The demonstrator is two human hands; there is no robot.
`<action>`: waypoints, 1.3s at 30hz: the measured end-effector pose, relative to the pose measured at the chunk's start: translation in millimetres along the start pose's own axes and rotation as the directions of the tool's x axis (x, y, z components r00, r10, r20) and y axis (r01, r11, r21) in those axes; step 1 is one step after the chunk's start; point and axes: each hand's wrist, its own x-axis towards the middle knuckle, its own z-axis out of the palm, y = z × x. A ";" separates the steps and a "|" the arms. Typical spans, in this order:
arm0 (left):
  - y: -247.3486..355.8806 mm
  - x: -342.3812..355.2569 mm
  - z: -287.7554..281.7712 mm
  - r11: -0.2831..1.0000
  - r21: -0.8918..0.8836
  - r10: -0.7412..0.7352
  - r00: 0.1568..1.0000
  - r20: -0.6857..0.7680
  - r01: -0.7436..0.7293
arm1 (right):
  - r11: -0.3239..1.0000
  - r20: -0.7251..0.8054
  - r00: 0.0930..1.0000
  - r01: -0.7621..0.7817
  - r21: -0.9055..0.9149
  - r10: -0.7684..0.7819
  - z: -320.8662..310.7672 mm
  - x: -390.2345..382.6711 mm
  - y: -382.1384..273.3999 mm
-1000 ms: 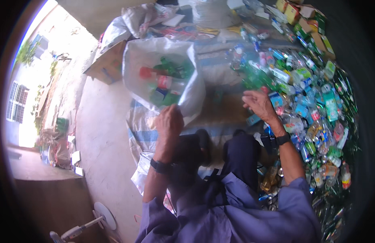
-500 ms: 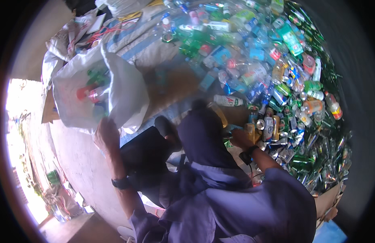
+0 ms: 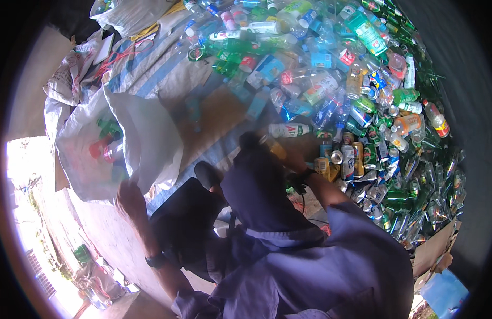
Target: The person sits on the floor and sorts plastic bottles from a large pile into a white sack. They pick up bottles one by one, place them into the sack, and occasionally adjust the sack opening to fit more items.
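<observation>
My left hand (image 3: 130,199) is closed on the near rim of an open white woven bag (image 3: 153,143), which holds green, red and clear plastic bottles (image 3: 113,151). My right hand (image 3: 292,159) is beside my raised knee, partly in shadow, its fingers closed around an amber plastic bottle (image 3: 276,148) that is partly hidden by the knee. A white-labelled bottle (image 3: 288,129) lies just beyond that hand, and upright cans (image 3: 348,162) are close on its right.
A large heap of plastic bottles (image 3: 320,95), cans and glass bottles (image 3: 437,191) spreads across the back and right on a striped tarp (image 3: 150,61). Filled sacks (image 3: 70,77) lie at the back left. A cardboard piece (image 3: 432,244) and blue object (image 3: 442,292) are at lower right.
The view swung toward the pile on the right. My right hand dropped from over the tarp to beside the knee and took hold of the amber bottle. My left hand stayed at the bag's rim.
</observation>
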 end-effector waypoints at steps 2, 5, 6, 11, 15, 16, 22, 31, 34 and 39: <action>0.4 -0.6 1.1 0.997 -0.026 0.066 0.997 -0.042 -0.067 | 0.982 0.144 0.972 -0.183 -0.033 0.186 13.7 3.2 7.9; 0.7 -0.8 0.7 0.995 -0.018 0.096 0.995 -0.038 -0.096 | 0.967 0.186 0.959 -0.184 -0.176 0.216 30.1 5.7 16.0; 0.8 -0.5 0.5 0.994 -0.008 0.105 0.994 -0.042 -0.105 | 0.969 0.132 0.975 -0.149 -0.196 0.176 33.4 5.1 16.9; -0.6 2.0 1.1 0.997 -0.042 0.062 0.998 -0.010 -0.063 | 0.927 0.089 0.985 -0.105 -0.359 0.146 26.6 -10.1 16.0; -5.3 1.2 2.8 0.998 -0.056 0.022 1.000 0.009 -0.022 | 0.963 0.256 0.932 -0.224 -0.151 0.257 13.5 -27.8 29.5; -6.5 1.4 3.4 0.998 -0.063 0.018 1.000 0.003 -0.017 | 0.957 0.288 0.915 -0.252 -0.142 0.284 13.1 -30.7 35.0; -8.2 0.9 1.3 0.995 -0.099 -0.014 0.999 0.041 0.018 | 0.946 0.301 0.919 -0.171 -0.276 0.254 -4.9 -40.2 57.8; 0.0 0.1 -4.4 0.987 -0.158 -0.010 0.998 0.060 0.019 | 0.869 -0.048 0.981 0.145 -0.473 -0.190 -44.8 27.6 13.9; -1.9 0.7 -3.3 0.986 -0.167 0.001 0.997 0.083 0.013 | 0.837 -0.105 0.943 0.223 -0.499 -0.315 -40.0 53.5 -2.1; 0.7 0.7 -3.3 0.990 -0.135 0.042 0.996 0.079 -0.031 | 0.734 -0.098 0.945 0.173 -0.657 -0.312 -34.7 71.5 -15.8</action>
